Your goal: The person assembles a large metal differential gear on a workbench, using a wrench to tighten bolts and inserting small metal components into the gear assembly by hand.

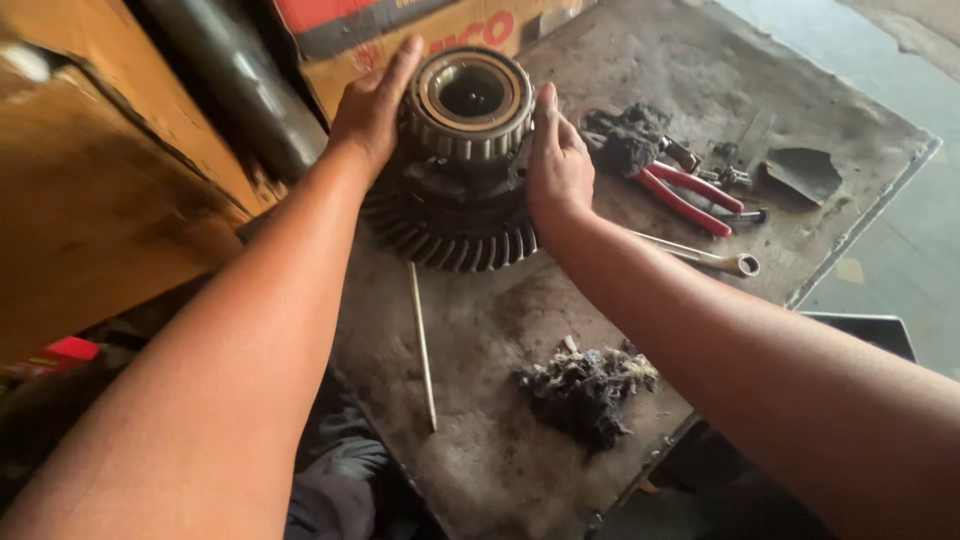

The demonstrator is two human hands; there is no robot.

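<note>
- Gripping from both sides, the left hand (372, 105) and right hand (556, 165) clasp a heavy gear assembly (460, 160) at upper centre of the frame, palms flat against its ribbed upper ring.
- Behind it, along the top edge, a cardboard box (400, 40) shows tan sides with a red and dark printed band.
- Down below, the gear's wide toothed base sits on a grimy, stained metal table (500, 450).
- Right of the hands, red-handled pliers (690, 195) lie beside a dark greasy rag (625, 140), with a steel wrench (700, 257) just under the right wrist.
- Lower centre, there's a thin pale rod (422, 345) and a clump of dirty fibre waste (585, 385), well apart from the gear.
</note>
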